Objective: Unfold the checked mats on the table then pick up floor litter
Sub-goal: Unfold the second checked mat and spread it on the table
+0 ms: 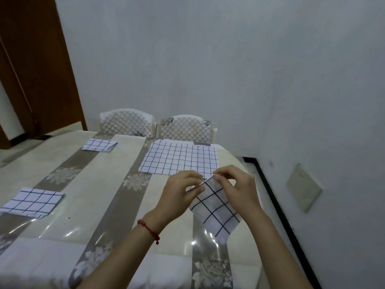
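A folded white mat with black checks (pixel 216 211) hangs lifted above the table's near right part. My left hand (pixel 179 197) pinches its upper left edge and my right hand (pixel 237 186) pinches its top corner, the fingertips almost meeting. Behind the hands an unfolded checked mat (pixel 179 158) lies flat on the table (pixel 100 184). Two more folded checked mats rest on the table: one at the near left (pixel 31 202) and one at the far left (pixel 99 144).
The table has a glossy clear cover over a beige and grey flowered cloth. Two quilted white chairs (pixel 127 122) (pixel 185 127) stand at its far side. A pale wall (pixel 312 122) runs close along the right; a brown door (pixel 35 65) is at the far left.
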{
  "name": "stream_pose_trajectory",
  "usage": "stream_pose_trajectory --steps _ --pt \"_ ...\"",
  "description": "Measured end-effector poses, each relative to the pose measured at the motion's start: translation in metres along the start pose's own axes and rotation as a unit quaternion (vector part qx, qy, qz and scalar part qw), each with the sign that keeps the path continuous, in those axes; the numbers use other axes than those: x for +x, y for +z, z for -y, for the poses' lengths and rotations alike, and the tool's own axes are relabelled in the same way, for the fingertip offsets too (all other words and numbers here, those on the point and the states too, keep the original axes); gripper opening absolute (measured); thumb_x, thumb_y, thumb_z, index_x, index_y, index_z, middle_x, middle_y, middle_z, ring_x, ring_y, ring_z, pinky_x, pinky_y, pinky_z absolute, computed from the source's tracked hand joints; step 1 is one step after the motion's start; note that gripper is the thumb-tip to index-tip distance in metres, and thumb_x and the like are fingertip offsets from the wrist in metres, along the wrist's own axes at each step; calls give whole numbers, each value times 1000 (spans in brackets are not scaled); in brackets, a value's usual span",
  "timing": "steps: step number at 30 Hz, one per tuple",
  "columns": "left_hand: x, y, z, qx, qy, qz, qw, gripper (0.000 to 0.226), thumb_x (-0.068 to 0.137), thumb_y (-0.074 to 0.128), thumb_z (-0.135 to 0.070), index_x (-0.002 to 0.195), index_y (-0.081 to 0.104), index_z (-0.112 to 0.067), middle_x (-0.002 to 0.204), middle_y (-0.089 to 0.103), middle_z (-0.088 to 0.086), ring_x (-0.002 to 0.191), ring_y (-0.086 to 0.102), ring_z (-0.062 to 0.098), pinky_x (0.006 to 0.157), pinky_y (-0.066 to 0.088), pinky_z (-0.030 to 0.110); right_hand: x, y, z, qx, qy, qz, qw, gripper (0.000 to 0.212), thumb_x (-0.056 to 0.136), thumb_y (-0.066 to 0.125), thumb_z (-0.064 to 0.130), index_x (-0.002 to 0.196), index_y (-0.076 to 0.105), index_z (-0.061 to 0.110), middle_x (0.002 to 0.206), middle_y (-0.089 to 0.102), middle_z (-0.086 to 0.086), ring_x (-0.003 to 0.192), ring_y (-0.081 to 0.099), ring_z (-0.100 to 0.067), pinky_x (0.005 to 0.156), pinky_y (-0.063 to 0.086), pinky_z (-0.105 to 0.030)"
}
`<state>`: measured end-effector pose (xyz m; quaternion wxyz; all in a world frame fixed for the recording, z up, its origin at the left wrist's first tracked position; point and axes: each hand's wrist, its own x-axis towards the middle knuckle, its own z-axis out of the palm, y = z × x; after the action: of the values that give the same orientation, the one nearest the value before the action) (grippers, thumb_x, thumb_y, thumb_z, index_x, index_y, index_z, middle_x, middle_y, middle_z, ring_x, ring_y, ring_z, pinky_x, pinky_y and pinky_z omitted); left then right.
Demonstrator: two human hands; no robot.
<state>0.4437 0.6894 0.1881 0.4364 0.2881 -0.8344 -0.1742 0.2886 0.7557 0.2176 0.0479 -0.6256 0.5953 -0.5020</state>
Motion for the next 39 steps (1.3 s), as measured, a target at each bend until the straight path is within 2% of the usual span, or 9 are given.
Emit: stream_pose_trajectory --steps 5,9,13,17,20,25,31,34,39 --pt "11 -1 -4 -78 -111 -27 990 16 82 66 -17 66 67 -15 54 58 -11 57 54 -3 56 37 7 0 -13 -9 91 122 17 988 22 74 74 18 78 65 38 67 65 6 66 60 -1 66 49 -13" --pt "20 -11 5 -154 -183 -82 967 23 84 63 -16 64 61 -5 57 53 9 57 45 10 57 36 24 -9 -28 -29 145 225 151 952 8 76 73 16 69 70 18 66 71 6 65 67 -7 56 51 -15" --pt "22 -18 17 -212 -232 -165 935 25 85 63 -20 66 61 -2 60 52 5 62 46 12 60 38 27 -14 -31 -38 243 267 112 926 9 81 67 12 84 73 18 82 76 0 78 72 -16 63 55 -19" --pt "18 -13 25 -209 -310 -180 910 8 84 63 -23 86 62 -16 85 59 -5 84 54 13 75 42 24 -5 -20 -33 240 270 61 931 9 83 66 16 84 74 16 87 76 -7 80 71 -21 73 58 -32" --pt "12 -4 22 -123 -327 -174 921 42 81 67 -22 119 52 -18 114 45 -7 107 44 11 94 38 30 3 -10 -25 226 265 38 937 12 80 69 16 70 70 8 70 69 -12 64 63 -19 65 54 -29" --pt "1 16 -8 -149 -277 -75 946 1 83 62 -30 83 62 -31 92 62 -13 93 57 8 74 43 14 6 12 -18 147 198 40 968 32 75 73 18 54 50 13 51 40 2 47 34 -5 48 31 -14" --pt "8 10 -19 -401 -419 -7 814 45 86 49 -51 89 73 -12 87 76 4 84 71 18 64 56 27 0 23 -13 50 148 92 983 26 75 74 30 62 55 16 65 59 1 63 54 -9 57 44 -16" --pt "10 6 -14 -434 -423 -24 795 43 84 54 -50 88 73 -11 86 76 5 80 72 16 58 55 24 -1 21 -17 36 136 98 985 29 73 75 31 68 56 9 73 63 -7 68 55 -14 63 45 -25" --pt "11 6 -7 -447 -425 -32 786 19 86 62 -21 87 69 -3 80 73 9 70 71 15 59 56 25 -4 22 -17 57 135 104 984 38 68 77 31 55 44 19 54 46 8 53 42 0 52 37 -10"
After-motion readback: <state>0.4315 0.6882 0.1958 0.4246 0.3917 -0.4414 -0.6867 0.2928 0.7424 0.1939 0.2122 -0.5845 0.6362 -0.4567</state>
